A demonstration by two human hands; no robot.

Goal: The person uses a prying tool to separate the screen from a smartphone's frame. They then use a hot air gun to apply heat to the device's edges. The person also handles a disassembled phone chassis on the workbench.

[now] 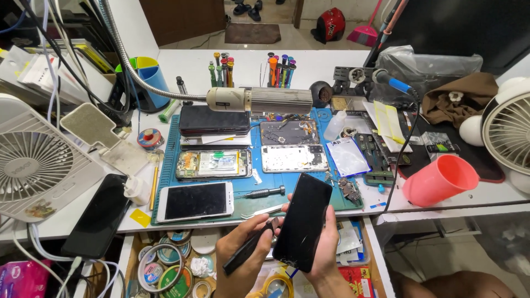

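My right hand (326,248) holds a black smartphone (303,221) upright by its lower edge, its cracked glass face toward me, just in front of the desk's near edge. My left hand (240,256) grips a black flat tool (248,248) whose tip touches the phone's left edge. Both hands hover over an open drawer. On the blue work mat (276,187) beyond lie an opened phone showing its battery (214,164), a white-framed phone (196,201), a bare phone frame (294,158), a screwdriver (265,192) and tweezers (262,211).
A gooseneck lamp (259,100) hangs over the mat. A white fan (33,165) and a black phone (99,215) sit at left; a tipped pink cup (440,180) and another fan (508,132) at right. The drawer (176,265) holds tape rolls. Screwdriver racks (251,69) stand behind.
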